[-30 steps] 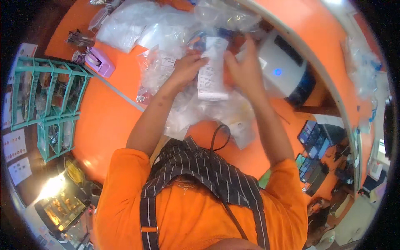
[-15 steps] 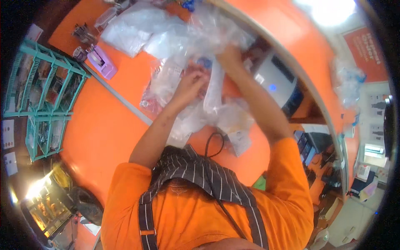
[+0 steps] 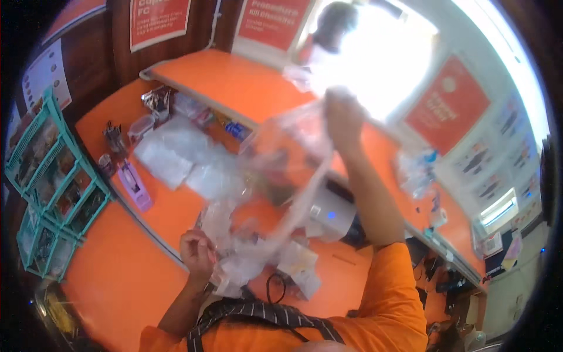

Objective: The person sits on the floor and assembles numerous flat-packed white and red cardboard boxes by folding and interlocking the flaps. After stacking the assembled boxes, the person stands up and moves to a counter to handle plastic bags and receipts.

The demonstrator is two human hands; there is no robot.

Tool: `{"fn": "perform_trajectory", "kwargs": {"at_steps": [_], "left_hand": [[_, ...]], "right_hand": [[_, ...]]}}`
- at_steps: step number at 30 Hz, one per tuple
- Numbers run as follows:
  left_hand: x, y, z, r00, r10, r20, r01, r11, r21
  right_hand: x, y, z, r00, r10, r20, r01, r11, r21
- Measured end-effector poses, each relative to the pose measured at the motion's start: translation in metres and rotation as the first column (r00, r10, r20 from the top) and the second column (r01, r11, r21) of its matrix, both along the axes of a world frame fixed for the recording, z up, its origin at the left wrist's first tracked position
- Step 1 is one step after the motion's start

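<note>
My right hand (image 3: 343, 120) is raised high over the counter, its fingers closed on the top of a clear plastic bag (image 3: 305, 126). Motion blurs the bag, which stretches down from that hand in a long strip. Low on the left, my left hand (image 3: 198, 252) has its fingers curled in beside a heap of crumpled clear plastic (image 3: 234, 270); whatever it pinches is too small to tell. Against the heap's right side lies a clear packet with a white label (image 3: 299, 267).
An orange counter (image 3: 123, 258) carries flat clear bags (image 3: 170, 152), a purple tape dispenser (image 3: 135, 185) and a white device with a blue light (image 3: 331, 214). Teal tiered racks (image 3: 64, 199) stand at left. A raised orange ledge (image 3: 217, 82) runs behind; a person (image 3: 334, 35) is by the bright window.
My right hand has swung up, drawing the plastic bag up with it. My left hand has moved down and left, away from the middle of the heap. The head view has tilted up.
</note>
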State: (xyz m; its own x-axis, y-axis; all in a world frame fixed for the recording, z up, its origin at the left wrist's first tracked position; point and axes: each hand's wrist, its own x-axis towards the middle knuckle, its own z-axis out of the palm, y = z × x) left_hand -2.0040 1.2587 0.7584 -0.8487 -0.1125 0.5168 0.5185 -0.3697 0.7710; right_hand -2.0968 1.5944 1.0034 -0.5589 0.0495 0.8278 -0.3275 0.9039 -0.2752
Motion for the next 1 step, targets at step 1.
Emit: {"fn": "perform_trajectory", "kwargs": {"at_steps": [1], "left_hand": [[-0.0025, -0.0099, -0.0038, 0.999, -0.03, 0.044, 0.032, 0.998, -0.047]], "right_hand": [[-0.0031, -0.0027, 0.0111, 1.0, 0.011, -0.023, -0.011, 1.0, 0.013]]}}
